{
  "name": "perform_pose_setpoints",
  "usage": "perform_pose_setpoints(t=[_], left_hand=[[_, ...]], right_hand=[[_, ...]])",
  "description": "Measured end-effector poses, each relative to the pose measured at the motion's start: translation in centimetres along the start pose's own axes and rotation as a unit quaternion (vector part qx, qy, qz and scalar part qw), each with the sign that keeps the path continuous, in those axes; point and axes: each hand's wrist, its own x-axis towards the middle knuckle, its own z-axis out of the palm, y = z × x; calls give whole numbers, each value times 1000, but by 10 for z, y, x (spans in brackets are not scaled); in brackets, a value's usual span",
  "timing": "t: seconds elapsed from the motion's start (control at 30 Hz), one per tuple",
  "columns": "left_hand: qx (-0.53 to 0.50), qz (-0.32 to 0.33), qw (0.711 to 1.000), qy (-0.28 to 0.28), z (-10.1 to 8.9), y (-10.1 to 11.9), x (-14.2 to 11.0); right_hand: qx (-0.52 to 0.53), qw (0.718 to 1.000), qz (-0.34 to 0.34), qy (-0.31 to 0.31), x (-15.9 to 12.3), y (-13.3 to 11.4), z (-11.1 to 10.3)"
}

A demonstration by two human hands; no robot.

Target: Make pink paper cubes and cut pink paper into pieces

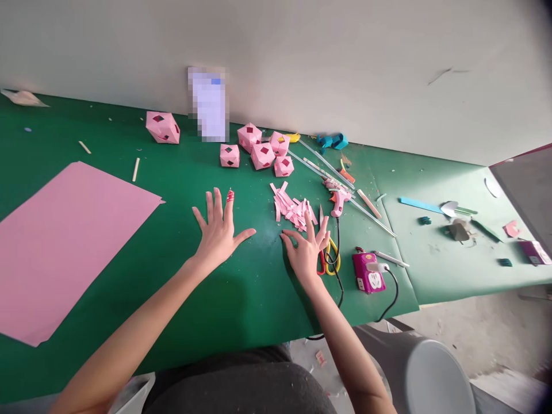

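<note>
My left hand is spread over the green table, palm down, with nothing in it. Red-and-white wrapping covers the tip of its index finger. Off to the right, my right hand has thumb and index fingertip brought together near the tabletop, the other fingers raised. Anything between those tips is too small to make out. Just beyond it lies a loose pile of pink paper strips. Scissors with red and yellow handles rest beside the right hand, partly hidden by it.
Several folded pink paper shapes stand near the wall, by a blurred upright sheet. A large pink sheet lies left. To the right are a pink glue gun, clear glue sticks and a purple power socket with cord.
</note>
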Motion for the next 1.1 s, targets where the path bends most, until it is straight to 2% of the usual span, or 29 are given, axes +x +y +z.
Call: perform_pose_setpoints(t=[0.2, 0.3, 0.4, 0.53, 0.6, 0.67, 0.73, 0.77, 0.8, 0.87, 0.93, 0.97, 1.03, 1.1], left_hand=[[53, 21, 997, 45, 4, -10, -43], [56, 35, 997, 28, 15, -6, -65], [48, 60, 997, -12, 34, 24, -71], [-30, 159, 979, -125, 57, 91, -56], [-80, 224, 956, -171, 60, 117, -46], [-106, 277, 937, -187, 53, 127, -41], [-128, 314, 923, -184, 39, 115, -39], [-136, 313, 927, -155, 32, 102, -38], [-124, 280, 945, -111, 25, 85, -38], [-63, 129, 989, -19, 14, 45, -35], [0, -28, 999, 39, 11, 9, -29], [16, -74, 996, 48, 12, -3, -25], [25, -84, 996, 34, 18, -10, -18], [8, -31, 999, -1, 28, 6, -14]], right_hand=[[6, 1000, 5, -17, 8, 4, 2], [-35, 999, 2, 8, 12, 7, 2], [-60, 998, -17, 26, 17, 10, 1], [-6, 1000, -7, 25, 20, 11, -12], [40, 998, 29, 36, 20, 12, -25], [85, 993, 59, 55, 19, 11, -41], [124, 986, 75, 79, 20, 9, -56], [141, 982, 83, 90, 20, 7, -62], [158, 979, 89, 95, 20, 5, -67], [193, 971, 103, 98, 20, 0, -73], [218, 965, 112, 91, 19, -4, -72], [224, 964, 115, 85, 18, -6, -70], [229, 964, 116, 72, 17, -10, -65], [228, 965, 114, 62, 15, -12, -61]])
